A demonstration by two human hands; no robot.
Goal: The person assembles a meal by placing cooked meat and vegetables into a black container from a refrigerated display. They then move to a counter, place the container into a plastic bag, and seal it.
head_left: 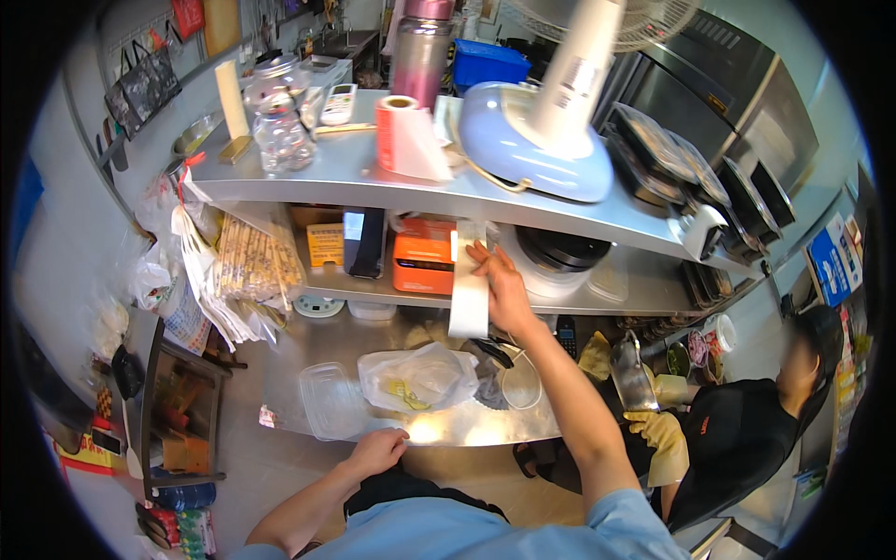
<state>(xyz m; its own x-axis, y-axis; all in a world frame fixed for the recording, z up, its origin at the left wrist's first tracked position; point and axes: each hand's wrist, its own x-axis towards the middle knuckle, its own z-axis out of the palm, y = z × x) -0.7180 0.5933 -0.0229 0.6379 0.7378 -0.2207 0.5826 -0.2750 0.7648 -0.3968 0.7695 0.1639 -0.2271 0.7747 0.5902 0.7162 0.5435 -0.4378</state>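
Observation:
My right hand (499, 285) reaches up to the lower steel shelf and grips a long white paper strip (469, 299) that hangs from the orange printer (423, 261). My left hand (376, 452) rests with fingers curled on the front edge of the steel counter (467, 431), holding nothing. Just beyond it lie a clear plastic lid (329, 399) and a clear plastic bag (417, 375) with something yellow-green inside.
The upper shelf (327, 182) carries a paper roll (399, 135), glass jars (278, 121), a pale blue fan base (523, 140) and stacked black trays (672, 159). Bagged chopsticks (250, 261) hang at left. A person in black with yellow gloves (663, 439) works at right.

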